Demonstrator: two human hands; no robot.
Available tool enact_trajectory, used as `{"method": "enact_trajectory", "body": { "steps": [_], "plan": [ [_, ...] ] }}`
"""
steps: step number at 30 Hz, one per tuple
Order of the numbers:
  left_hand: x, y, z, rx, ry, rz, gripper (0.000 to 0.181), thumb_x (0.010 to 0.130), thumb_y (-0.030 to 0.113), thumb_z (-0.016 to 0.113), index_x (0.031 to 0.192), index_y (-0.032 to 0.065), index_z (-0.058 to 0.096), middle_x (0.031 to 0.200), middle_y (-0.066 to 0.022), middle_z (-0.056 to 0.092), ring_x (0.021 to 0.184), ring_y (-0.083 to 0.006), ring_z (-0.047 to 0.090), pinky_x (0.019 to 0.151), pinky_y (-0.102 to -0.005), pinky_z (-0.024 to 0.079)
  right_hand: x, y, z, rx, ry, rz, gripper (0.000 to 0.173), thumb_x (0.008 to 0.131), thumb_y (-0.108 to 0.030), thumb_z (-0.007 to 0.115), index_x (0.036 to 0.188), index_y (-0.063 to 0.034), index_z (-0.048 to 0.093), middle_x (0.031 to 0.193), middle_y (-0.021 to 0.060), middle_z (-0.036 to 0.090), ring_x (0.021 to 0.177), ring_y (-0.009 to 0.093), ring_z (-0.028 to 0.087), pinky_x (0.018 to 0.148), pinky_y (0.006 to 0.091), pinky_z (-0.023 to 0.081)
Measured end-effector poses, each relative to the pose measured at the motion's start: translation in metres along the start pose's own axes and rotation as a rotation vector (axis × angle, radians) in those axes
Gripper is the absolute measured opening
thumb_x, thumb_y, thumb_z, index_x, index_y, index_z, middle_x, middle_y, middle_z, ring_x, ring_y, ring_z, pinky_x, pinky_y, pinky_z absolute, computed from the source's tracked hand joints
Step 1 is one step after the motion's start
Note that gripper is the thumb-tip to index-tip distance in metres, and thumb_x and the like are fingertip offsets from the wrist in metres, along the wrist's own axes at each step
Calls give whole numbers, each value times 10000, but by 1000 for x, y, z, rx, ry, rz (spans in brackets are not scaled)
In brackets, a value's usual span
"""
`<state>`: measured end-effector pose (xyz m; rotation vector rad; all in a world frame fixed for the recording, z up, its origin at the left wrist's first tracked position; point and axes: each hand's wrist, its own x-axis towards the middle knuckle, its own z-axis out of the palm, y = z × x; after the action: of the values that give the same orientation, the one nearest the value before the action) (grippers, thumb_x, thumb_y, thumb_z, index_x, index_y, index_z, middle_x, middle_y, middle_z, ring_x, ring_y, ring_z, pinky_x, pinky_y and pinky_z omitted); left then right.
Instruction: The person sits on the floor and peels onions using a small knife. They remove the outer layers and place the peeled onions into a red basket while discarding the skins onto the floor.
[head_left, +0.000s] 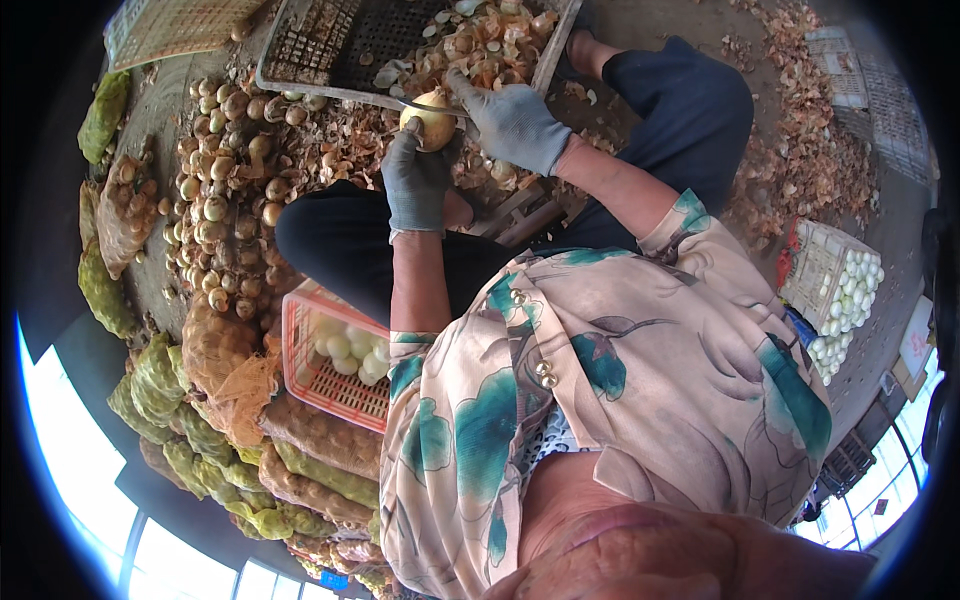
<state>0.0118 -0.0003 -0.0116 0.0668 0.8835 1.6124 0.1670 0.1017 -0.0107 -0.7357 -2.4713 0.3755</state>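
Observation:
A yellow onion with its dry skin on rests in my left hand, thumb against its near side. My right hand grips a knife, its handle hidden inside the fist. The thin curved knife blade lies across the upper part of the onion. Grey work gloves cover both hands. Just beyond them stands a plastic crate holding onion skins and trimmings.
Unpeeled onions are heaped on the floor at left, near filled mesh sacks. A pink-rimmed basket by my left knee holds peeled onions. Loose skins litter the right side, near a crate of peeled onions.

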Motion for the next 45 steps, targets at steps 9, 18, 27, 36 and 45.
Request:
{"method": "enact_trajectory", "body": {
  "steps": [9,18,27,36,45],
  "plan": [
    [-6,8,-3,-126,-186,-228,610,900,399,648,1339,7,490,1225,-221,611,865,-273,636,597,-313,532,-2,7,-9,-100,59,-68,696,794,-49,600,1473,-51,446,716,64,603,631,267,598,616,380,473],
    [-26,32,21,-146,63,-80,684,808,397,764,1286,-25,516,1158,-205,624,887,-293,646,701,-347,560,-7,75,13,-310,91,138,459,869,-146,612,1320,-66,588,725,117,656,620,294,649,580,416,506],
    [-23,24,27,264,-66,193,619,798,110,742,1340,-75,506,1203,-188,621,1040,-295,656,892,-401,567,20,4,-42,402,-257,456,362,963,-370,637,1084,-36,701,829,197,694,746,355,689,645,404,516],
    [-23,42,25,885,92,475,666,682,33,723,1326,-22,563,1190,-117,663,1029,-189,667,914,-322,558,10,0,-47,473,-262,238,367,973,-392,607,1103,-67,715,770,184,691,733,359,696,652,428,564],
    [-22,46,29,896,4,523,677,649,-3,659,1322,-1,579,1226,-108,653,1079,-197,654,939,-331,548,12,-7,-53,492,-327,192,370,972,-421,578,1009,-72,697,751,167,676,746,378,680,668,462,533]
  ]
}}
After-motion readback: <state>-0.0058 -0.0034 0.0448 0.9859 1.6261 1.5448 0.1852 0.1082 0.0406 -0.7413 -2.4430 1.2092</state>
